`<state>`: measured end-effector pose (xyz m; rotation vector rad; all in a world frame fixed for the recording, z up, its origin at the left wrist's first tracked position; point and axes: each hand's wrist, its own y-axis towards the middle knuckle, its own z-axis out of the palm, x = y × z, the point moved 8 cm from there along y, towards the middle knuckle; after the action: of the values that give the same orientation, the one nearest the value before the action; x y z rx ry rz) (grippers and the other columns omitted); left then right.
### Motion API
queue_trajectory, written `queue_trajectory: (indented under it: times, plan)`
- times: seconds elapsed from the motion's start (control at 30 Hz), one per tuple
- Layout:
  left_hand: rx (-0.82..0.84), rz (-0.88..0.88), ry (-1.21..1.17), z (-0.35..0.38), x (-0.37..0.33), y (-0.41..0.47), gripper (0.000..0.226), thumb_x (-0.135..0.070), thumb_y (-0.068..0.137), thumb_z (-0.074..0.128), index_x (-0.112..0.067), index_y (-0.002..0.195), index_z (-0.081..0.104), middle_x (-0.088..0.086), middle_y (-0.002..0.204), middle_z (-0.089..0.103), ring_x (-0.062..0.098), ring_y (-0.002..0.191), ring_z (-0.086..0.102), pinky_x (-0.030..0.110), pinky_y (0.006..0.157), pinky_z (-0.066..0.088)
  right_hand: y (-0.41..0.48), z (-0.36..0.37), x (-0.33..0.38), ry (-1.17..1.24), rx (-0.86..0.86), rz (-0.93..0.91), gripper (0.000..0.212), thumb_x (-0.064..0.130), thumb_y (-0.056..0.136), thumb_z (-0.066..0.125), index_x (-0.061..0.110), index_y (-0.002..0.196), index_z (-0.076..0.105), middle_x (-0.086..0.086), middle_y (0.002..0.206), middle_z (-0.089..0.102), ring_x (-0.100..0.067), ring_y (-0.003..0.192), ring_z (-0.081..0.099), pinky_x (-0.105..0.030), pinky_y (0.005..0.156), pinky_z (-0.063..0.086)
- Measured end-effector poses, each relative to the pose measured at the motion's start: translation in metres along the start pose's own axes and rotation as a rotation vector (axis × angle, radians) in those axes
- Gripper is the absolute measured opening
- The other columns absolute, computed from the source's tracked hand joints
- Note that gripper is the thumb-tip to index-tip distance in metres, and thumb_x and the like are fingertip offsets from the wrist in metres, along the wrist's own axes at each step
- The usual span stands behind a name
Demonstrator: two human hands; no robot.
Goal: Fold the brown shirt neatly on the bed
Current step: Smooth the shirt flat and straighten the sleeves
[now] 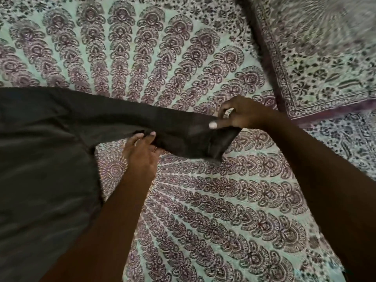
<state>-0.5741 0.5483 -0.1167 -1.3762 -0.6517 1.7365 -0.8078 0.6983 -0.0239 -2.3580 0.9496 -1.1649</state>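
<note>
The dark brown shirt [40, 159] lies spread over the left half of the bed [223, 210], its body running off the left edge of the view. One long sleeve [142, 117] stretches to the right across the patterned sheet. My right hand [238, 115] pinches the cuff end of that sleeve between thumb and fingers. My left hand [142, 153] grips the lower edge of the same sleeve near its middle, fingers curled into the cloth.
A pillow [325, 58] in a matching floral print lies at the upper right, close behind my right hand. The bed sheet shows a green and purple fan pattern. The bed's edge appears at the bottom right corner.
</note>
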Motion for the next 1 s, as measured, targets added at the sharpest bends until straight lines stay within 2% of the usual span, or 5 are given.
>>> queue_trajectory:
  times: [0.3,0.53,0.7,0.83,1.0]
  plan:
    - [-0.055,0.131,-0.008,0.012,0.005,0.009,0.036,0.012,0.089,0.068,-0.021,0.092,0.055,0.029,0.137,0.062,0.041,0.12,0.067,0.04,0.067,0.065,0.003,-0.023,-0.021,0.042,0.123,-0.059,0.021,0.023,0.09,0.077,0.011,0.073,0.073,0.006,0.064,0.07,-0.006,0.058,0.063,-0.019,0.06,0.047]
    - [-0.067,0.22,0.236,0.021,0.012,0.008,0.029,0.005,0.096,0.061,-0.021,0.103,0.052,0.022,0.14,0.057,0.038,0.119,0.066,0.042,0.08,0.064,0.018,-0.052,-0.063,-0.39,-0.017,0.096,0.069,0.08,0.056,0.077,0.015,0.073,0.064,-0.009,0.078,0.064,-0.027,0.079,0.059,-0.036,0.071,0.045]
    - [-0.159,0.396,0.7,0.016,0.007,0.011,0.02,-0.01,0.092,0.074,-0.013,0.105,0.06,0.022,0.1,0.074,0.023,0.067,0.07,0.045,0.065,0.065,0.013,-0.05,-0.09,-0.454,-0.089,0.244,0.057,0.069,0.066,0.082,0.02,0.07,0.055,-0.006,0.073,0.057,-0.031,0.085,0.062,-0.036,0.072,0.047]
    - [-0.061,0.607,1.179,0.027,-0.005,-0.009,0.02,-0.03,0.09,0.075,-0.014,0.077,0.071,0.005,0.067,0.072,0.026,0.061,0.071,0.051,0.074,0.064,0.013,-0.043,-0.114,-0.527,-0.149,0.444,0.077,0.064,0.069,0.084,0.014,0.12,0.056,-0.019,0.126,0.062,-0.038,0.124,0.057,-0.055,0.106,0.043]
    - [-0.199,0.933,1.329,0.009,-0.066,-0.017,0.023,-0.032,0.093,0.062,-0.013,0.089,0.075,0.013,0.084,0.074,0.034,0.08,0.071,0.035,0.071,0.054,-0.005,-0.011,-0.051,-0.5,-0.572,0.508,0.062,0.037,0.088,0.075,0.009,0.139,0.051,-0.026,0.15,0.044,-0.048,0.142,0.037,-0.065,0.115,0.03]
